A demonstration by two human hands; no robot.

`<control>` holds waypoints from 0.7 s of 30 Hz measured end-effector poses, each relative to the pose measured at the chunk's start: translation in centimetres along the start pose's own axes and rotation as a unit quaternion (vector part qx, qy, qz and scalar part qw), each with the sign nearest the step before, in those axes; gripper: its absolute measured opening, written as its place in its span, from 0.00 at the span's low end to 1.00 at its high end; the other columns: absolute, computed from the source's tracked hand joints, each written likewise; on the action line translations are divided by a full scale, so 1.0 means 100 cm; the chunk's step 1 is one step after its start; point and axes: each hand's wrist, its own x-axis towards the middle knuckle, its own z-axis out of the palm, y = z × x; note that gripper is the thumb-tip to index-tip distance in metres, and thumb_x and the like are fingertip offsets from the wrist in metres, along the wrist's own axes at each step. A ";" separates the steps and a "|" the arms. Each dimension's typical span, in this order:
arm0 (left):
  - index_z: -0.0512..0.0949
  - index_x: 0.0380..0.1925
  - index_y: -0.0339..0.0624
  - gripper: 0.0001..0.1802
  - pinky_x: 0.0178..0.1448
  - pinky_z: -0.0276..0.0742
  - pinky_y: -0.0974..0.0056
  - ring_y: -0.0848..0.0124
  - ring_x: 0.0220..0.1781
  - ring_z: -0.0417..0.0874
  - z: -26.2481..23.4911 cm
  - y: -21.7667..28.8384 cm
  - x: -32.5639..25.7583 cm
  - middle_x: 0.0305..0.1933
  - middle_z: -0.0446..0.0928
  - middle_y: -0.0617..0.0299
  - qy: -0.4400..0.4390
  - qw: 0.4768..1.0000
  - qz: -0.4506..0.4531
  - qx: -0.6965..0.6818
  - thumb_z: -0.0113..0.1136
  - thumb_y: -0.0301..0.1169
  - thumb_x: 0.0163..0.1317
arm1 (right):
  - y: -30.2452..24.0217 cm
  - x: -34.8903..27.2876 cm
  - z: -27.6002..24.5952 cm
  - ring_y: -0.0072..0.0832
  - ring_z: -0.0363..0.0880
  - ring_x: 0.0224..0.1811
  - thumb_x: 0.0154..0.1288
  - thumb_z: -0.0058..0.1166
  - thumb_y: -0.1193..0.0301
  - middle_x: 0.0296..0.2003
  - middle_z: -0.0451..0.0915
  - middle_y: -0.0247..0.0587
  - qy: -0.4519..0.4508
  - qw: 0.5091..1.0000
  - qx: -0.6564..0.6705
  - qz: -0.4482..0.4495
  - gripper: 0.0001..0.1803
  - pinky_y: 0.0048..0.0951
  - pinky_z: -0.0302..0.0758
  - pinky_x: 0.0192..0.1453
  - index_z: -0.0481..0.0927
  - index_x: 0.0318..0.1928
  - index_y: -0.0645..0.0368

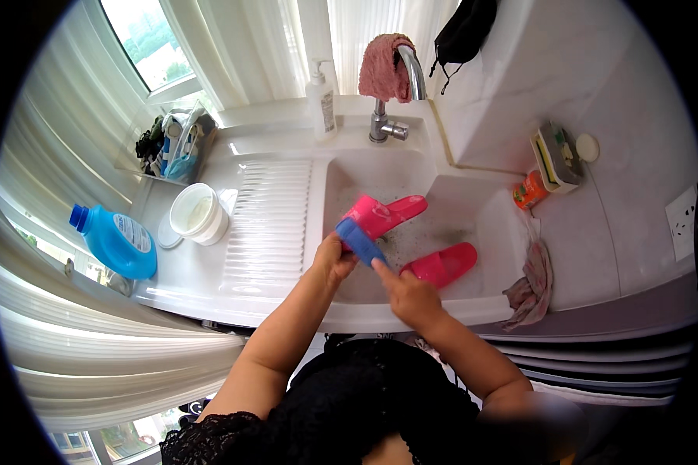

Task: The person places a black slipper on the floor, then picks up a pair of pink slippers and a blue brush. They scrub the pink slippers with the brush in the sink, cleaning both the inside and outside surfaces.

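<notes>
Over the white sink point(349, 172), my left hand point(336, 259) is closed on a pink slipper point(379, 215), tilted, with whitish suds on its strap. My right hand point(412, 299) grips the handle of a blue scrubbing brush point(360, 241), its index finger stretched along it. The brush lies against the near end of the slipper, close to my left fingers; its bristles are hidden. A second pink slipper point(448, 265) rests in the basin to the right, beyond my right hand. Dark specks of dirt spot the basin floor.
Left of the basin are a ribbed washboard point(267, 221), a white tub point(199, 214) and a blue detergent bottle point(124, 242). Behind stand a pump bottle point(321, 105) and a faucet point(378, 126) draped with a pink cloth point(385, 68). A rag point(532, 287) hangs over the right rim.
</notes>
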 end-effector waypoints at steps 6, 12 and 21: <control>0.68 0.47 0.34 0.12 0.50 0.82 0.51 0.55 0.49 0.79 -0.023 -0.021 0.012 0.47 0.74 0.48 0.011 0.998 -0.067 -0.018 0.40 0.27 0.67 | 0.029 0.009 0.019 0.51 0.79 0.26 0.60 0.44 0.73 0.26 0.76 0.50 -0.012 0.998 -0.055 -0.020 0.33 0.49 0.76 0.31 0.63 0.67 0.36; 0.68 0.50 0.33 0.14 0.49 0.82 0.52 0.54 0.48 0.79 -0.032 -0.026 0.020 0.50 0.73 0.47 0.013 0.997 -0.070 -0.003 0.39 0.28 0.68 | 0.040 0.016 0.015 0.49 0.76 0.22 0.62 0.45 0.71 0.24 0.75 0.50 -0.014 0.997 -0.070 0.003 0.29 0.48 0.74 0.28 0.67 0.65 0.37; 0.69 0.49 0.33 0.15 0.43 0.85 0.56 0.56 0.45 0.81 -0.034 -0.027 0.020 0.47 0.75 0.48 -0.002 0.999 -0.045 0.015 0.37 0.28 0.69 | 0.010 0.004 0.016 0.48 0.78 0.24 0.62 0.46 0.70 0.26 0.76 0.50 -0.061 0.992 -0.103 -0.043 0.29 0.48 0.76 0.30 0.66 0.65 0.37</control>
